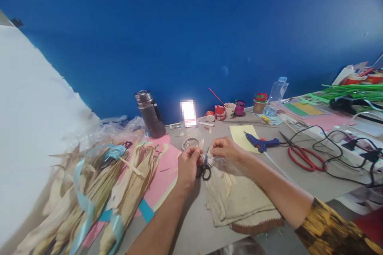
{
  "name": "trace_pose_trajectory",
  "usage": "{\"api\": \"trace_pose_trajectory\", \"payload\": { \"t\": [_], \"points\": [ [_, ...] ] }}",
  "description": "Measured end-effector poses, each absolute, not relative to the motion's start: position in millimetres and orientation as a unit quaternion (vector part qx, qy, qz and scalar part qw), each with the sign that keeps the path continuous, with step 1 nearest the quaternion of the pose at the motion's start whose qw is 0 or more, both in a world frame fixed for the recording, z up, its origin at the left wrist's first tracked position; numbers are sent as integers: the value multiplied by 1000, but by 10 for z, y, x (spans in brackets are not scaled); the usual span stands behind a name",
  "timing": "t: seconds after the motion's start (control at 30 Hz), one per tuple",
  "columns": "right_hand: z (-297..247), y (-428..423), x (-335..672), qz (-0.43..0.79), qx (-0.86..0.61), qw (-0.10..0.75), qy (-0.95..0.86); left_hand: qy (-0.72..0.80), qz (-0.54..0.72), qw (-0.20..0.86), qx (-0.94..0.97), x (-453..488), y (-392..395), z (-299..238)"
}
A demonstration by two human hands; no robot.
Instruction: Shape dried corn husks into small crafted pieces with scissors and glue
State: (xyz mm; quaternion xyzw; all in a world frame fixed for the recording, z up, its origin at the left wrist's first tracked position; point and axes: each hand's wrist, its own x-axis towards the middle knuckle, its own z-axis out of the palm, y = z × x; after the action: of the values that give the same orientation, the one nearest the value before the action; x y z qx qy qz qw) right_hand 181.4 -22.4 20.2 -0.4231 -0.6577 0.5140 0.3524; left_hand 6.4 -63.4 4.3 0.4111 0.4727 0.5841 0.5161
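My left hand (189, 164) pinches a small pale strip of dried corn husk (201, 144), which stands up from the fingertips. Close beside it, my right hand (226, 150) has thumb and fingers pressed together at a pale bit too small to name. Small black-handled scissors (206, 172) lie between the hands, partly covered by the left one. Behind the left hand is a roll of clear tape (190, 142). Under my right forearm a folded beige cloth (236, 203) carries a few husk scraps (229, 183).
Bundles of dried husk (131, 191) with blue ribbon (82, 191) lie left on pink paper (167, 163). A dark flask (151, 115) leans behind. Rightward are a blue glue gun (261, 142), red-handled scissors (305, 158), a power strip (353, 147) with cables, paint pots (220, 112) and a bottle (277, 95).
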Motion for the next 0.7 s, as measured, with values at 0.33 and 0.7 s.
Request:
{"api": "trace_pose_trajectory", "payload": {
  "t": [0.33, 0.7],
  "points": [
    [177, -218, 1811, 501, -425, 404, -636, 423, 602, 595, 324, 58, -605, 41],
    [265, -343, 1832, 558, -367, 432, -606, 444, 586, 564, 376, 89, -625, 43]
  ]
}}
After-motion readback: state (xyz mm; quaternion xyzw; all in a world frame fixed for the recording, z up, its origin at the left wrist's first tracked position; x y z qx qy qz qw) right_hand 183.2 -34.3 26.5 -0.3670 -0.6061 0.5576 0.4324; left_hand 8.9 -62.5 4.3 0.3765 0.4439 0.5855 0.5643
